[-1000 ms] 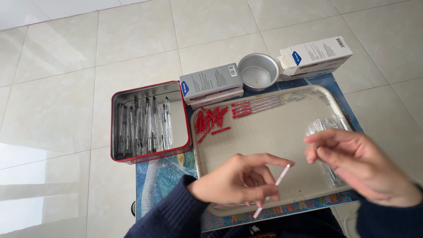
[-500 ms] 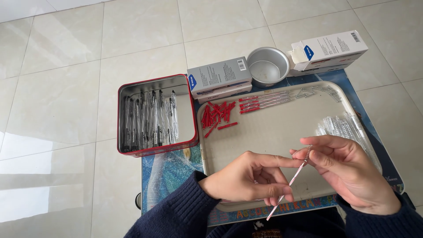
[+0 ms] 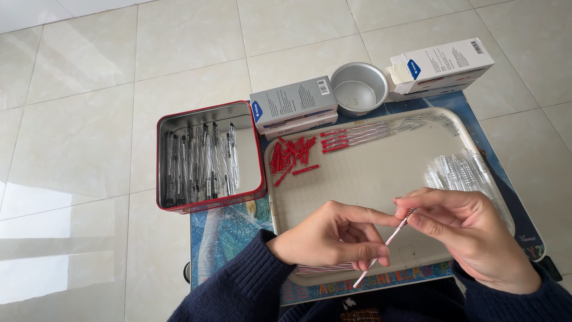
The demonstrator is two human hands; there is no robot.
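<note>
refill (image 3: 384, 245) tip, perhaps a spring, hidden between both hands (image 3: 417, 232)

Both forearms in dark knitted sleeves reach in from below, the left hand (image 3: 333, 238) curled with thumb and fingertips pinched together and the right hand (image 3: 468, 229) facing it, fingers bent inward so that the two sets of fingertips nearly meet.
</note>
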